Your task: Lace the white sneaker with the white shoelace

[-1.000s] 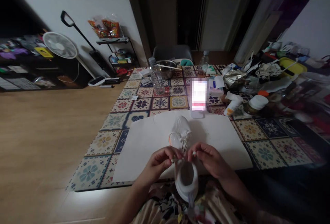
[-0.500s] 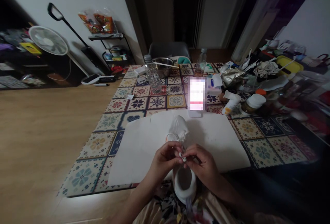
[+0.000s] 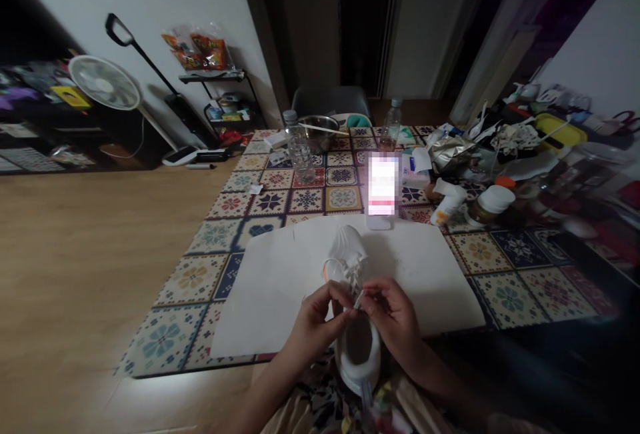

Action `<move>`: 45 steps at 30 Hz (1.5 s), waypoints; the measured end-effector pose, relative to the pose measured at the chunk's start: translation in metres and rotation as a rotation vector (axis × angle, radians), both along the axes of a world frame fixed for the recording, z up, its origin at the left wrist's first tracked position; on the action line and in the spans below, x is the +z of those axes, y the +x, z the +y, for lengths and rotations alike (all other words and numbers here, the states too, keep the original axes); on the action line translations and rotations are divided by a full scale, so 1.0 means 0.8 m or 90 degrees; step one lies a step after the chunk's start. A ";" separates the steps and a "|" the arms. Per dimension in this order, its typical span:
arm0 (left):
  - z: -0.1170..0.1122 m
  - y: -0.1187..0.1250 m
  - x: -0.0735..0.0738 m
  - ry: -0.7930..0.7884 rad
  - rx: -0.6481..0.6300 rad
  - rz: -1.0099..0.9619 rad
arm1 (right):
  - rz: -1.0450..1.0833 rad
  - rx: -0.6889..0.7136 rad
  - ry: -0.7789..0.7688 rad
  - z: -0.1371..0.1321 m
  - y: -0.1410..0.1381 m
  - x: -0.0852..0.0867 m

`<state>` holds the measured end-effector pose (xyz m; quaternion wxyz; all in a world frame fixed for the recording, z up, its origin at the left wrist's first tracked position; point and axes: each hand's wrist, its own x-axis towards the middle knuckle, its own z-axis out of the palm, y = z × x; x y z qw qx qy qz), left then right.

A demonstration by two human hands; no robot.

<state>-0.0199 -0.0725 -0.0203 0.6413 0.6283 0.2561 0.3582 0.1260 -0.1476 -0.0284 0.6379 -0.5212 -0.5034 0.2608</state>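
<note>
A white lace-up shoe point(image 3: 346, 245) points away from me at the front of the table, its heel towards my lap. Over its tongue, both hands pinch a white shoelace point(image 3: 359, 299). My left hand point(image 3: 323, 314) closes thumb and forefinger on the lace from the left. From the right, my right hand point(image 3: 393, 311) grips it with bent fingers. Crossed lacing shows just beyond my fingertips, and the opening of the shoe lies below them. My hands hide part of the shoe's middle.
Under the shoe lies a white sheet point(image 3: 265, 287) on the patterned tablecloth point(image 3: 193, 277). Beyond it stand a lit phone point(image 3: 383, 187), a plastic bottle point(image 3: 300, 151) and a metal bowl point(image 3: 320, 133). Jars and a white-capped bottle point(image 3: 495, 202) crowd the right side.
My fingers have shifted slightly along the lace, and the right hand has turned a little. More of the lacing shows beyond them. The view has tilted slightly.
</note>
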 end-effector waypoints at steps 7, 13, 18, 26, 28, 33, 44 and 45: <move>0.000 -0.004 -0.002 0.022 0.030 -0.021 | -0.274 0.084 0.040 -0.001 0.012 0.020; 0.005 -0.007 -0.005 0.073 0.022 -0.017 | -0.299 0.071 0.027 0.001 0.013 0.012; 0.005 -0.006 0.002 0.085 0.035 0.006 | -0.187 0.103 -0.014 0.003 0.012 0.009; 0.006 0.000 0.004 -0.015 0.024 0.024 | -0.350 0.020 0.058 0.001 0.011 0.012; 0.007 0.002 0.005 -0.059 0.015 0.027 | -0.416 -0.002 0.096 -0.001 0.012 0.013; 0.008 0.005 0.010 -0.104 0.006 0.030 | -0.535 -0.023 0.148 -0.004 0.015 0.017; 0.020 0.010 -0.004 0.007 0.142 0.017 | -0.411 0.114 0.141 -0.015 0.023 0.031; 0.021 0.011 -0.007 0.012 0.166 0.027 | -0.413 0.128 0.133 -0.016 0.023 0.031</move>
